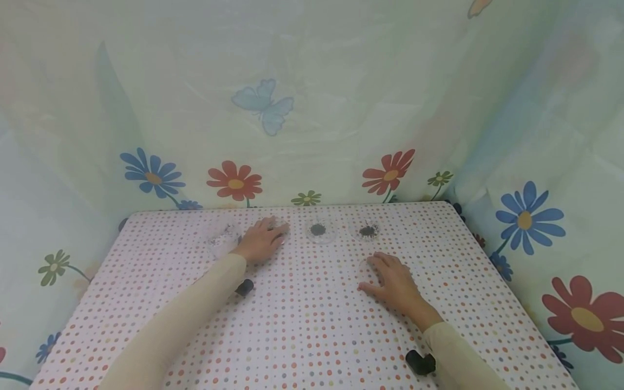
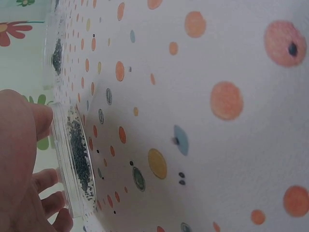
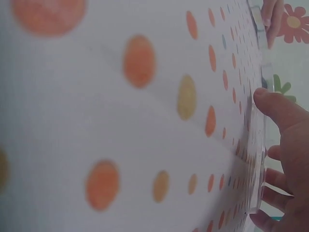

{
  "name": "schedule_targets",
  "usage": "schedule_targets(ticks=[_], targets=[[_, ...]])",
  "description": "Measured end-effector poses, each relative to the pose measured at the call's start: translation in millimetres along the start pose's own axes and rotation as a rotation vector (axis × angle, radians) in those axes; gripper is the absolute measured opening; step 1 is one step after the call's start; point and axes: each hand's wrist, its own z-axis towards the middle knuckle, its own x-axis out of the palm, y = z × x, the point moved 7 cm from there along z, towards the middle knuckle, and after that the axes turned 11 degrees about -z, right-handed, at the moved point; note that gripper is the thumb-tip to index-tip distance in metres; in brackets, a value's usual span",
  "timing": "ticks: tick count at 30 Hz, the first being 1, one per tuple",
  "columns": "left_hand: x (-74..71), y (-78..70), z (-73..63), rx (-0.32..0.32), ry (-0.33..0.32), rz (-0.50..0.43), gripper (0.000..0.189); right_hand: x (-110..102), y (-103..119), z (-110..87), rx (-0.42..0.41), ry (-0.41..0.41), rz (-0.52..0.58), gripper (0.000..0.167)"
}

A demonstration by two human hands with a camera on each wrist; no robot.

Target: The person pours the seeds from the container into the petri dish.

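My left hand (image 1: 261, 241) is over a clear petri dish (image 2: 72, 164) at the back of the table, thumb and fingertips gripping its rim from opposite sides. Dark granules (image 2: 79, 157) lie in that dish. Nearer the front and to the right, my right hand (image 1: 394, 281) spans a shallow clear round dish or lid (image 3: 257, 154). Its thumb and fingers hold the rim at both sides, and no dark granules show in it. The palm hides much of each dish in the head view.
Two petri dishes with dark heaps, a middle dish (image 1: 319, 230) and a right dish (image 1: 368, 232), stand along the back. A clear dish (image 1: 224, 238) with scattered dark bits lies left of my left hand. Stray granules (image 2: 181, 178) dot the spotted tabletop (image 1: 302, 314). Flowered sheeting (image 1: 312, 135) surrounds the table.
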Motion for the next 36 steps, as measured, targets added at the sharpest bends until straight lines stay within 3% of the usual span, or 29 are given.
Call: schedule_targets(ticks=[19, 36], targets=[[0.2, 0.5, 1.3, 0.01, 0.005, 0.012, 0.049, 0, -5, 1.9, 0.012, -0.021, 0.032, 0.071], [1.7, 3.9, 3.1, 0.003, 0.013, 0.015, 0.05, -7, -7, 10.9, -0.017, -0.06, -0.011, 0.071]])
